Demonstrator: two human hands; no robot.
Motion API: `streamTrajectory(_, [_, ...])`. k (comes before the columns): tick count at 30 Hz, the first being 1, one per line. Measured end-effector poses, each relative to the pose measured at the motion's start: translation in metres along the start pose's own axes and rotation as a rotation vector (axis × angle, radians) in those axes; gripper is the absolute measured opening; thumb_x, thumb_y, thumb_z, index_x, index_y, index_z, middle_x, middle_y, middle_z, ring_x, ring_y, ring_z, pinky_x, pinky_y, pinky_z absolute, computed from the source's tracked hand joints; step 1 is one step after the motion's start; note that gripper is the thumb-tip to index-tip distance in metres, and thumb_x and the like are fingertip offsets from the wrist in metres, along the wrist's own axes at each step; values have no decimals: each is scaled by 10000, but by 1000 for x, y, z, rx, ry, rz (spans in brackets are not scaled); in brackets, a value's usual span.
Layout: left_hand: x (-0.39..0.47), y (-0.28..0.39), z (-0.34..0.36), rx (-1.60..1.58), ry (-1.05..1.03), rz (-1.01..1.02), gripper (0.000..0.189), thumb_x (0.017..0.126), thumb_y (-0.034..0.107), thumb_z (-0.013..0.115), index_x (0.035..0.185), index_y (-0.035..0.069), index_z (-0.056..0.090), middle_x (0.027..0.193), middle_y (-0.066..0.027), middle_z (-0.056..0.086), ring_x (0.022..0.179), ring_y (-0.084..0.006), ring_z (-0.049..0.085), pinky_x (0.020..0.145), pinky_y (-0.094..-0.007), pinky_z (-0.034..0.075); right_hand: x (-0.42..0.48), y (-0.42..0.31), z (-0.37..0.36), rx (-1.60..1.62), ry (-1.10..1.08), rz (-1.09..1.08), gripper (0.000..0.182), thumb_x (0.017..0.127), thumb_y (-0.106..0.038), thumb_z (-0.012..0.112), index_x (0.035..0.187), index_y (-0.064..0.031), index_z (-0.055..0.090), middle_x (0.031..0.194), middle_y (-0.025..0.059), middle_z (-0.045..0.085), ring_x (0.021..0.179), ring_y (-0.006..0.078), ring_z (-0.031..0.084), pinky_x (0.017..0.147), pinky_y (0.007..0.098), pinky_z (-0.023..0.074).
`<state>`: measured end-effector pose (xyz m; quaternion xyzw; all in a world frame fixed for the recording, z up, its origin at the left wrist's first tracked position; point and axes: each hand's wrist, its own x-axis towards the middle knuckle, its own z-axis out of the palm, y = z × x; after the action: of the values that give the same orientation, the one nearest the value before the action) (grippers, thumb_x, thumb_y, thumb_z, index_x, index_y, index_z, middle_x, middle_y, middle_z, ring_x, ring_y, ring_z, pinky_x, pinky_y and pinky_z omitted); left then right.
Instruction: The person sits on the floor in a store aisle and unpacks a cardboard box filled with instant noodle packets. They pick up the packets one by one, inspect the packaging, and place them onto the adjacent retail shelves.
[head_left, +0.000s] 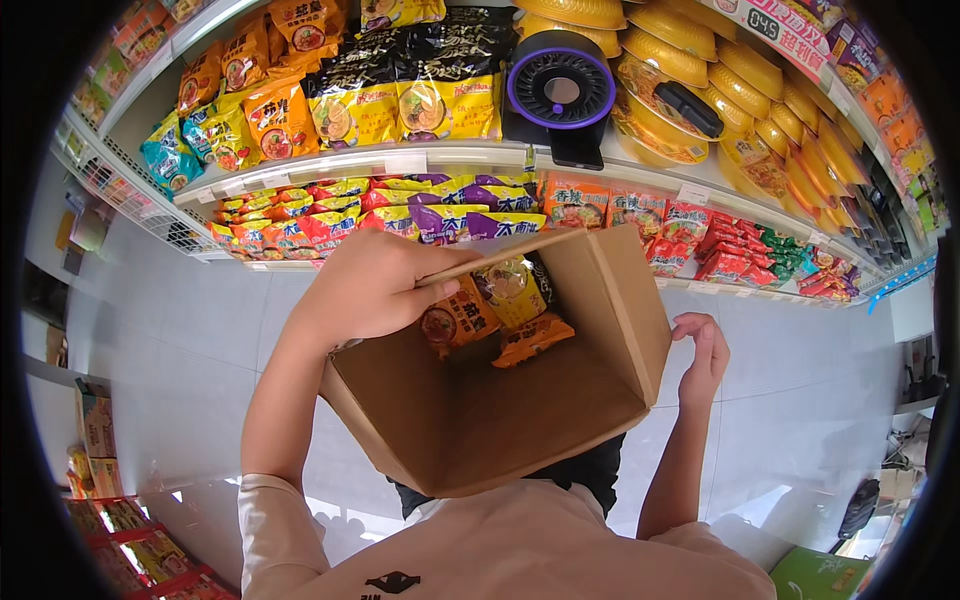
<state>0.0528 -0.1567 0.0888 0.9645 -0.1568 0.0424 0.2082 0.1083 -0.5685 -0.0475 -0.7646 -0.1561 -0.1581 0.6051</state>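
An open cardboard box (525, 397) is tilted in front of my body. My left hand (382, 289) pinches its far rim at the upper left, thumb inside the box. At the box's right side is my right hand (701, 352), fingers curled and partly spread; its fingertips are close to the outer wall, and whether they touch it I cannot tell. Inside the box lie an orange noodle packet (459, 319), a yellow and black noodle packet (514, 292) and a smaller-looking orange packet (534, 339).
Ahead, a store shelf (465, 159) bears yellow and black noodle bags (450, 97), a purple-rimmed black fan-like device (561, 86) and gold bowl packs (675, 45). More packets (442, 217) fill the lower shelf. Red racks (142, 547) stand lower left, a green box (817, 576) lower right.
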Motion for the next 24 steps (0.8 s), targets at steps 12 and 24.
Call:
streamTrajectory(12, [40,1,17,197,121,124,327,921,227,761,1246,244,790,888,-88,771,729,-317,703,636,-426,536,-10,-15,64,62,-413,50,685,1149,-453,306,1666,-4,327,1156,187,677,986,319,566,963,390,438])
streamTrajectory(24, [32,-12,11,258,253,96,234,939,251,735,1162,260,808,938,-50,794,818,-272,754,647,-417,564,-1,2,100,342,-514,196,793,1148,-534,263,1685,45,190,1748,194,263,1624,306,235,1296,374,190])
